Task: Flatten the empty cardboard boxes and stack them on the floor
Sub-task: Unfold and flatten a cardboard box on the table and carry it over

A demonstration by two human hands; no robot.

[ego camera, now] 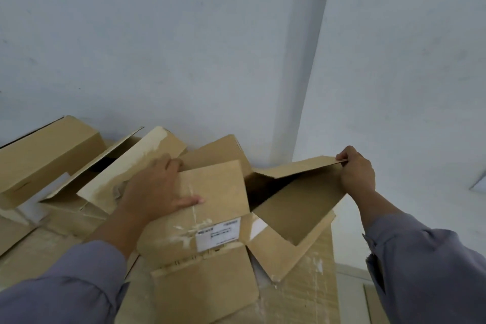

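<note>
A brown cardboard box (218, 208) with a white label lies partly collapsed in front of me, its flaps spread and its inside dark and open on the right. My left hand (155, 187) grips the box's left panel, thumb on top, fingers behind the edge. My right hand (356, 169) pinches the far right corner of the box's upper flap and holds it lifted. The box rests on flat cardboard sheets (302, 297) spread below it.
Several other brown boxes stand unflattened at the left against the pale wall: a long closed one (44, 155) and an open one with a torn, whitened flap (131, 163). Another box (218, 150) sits behind. A wall corner (307, 87) rises at the right.
</note>
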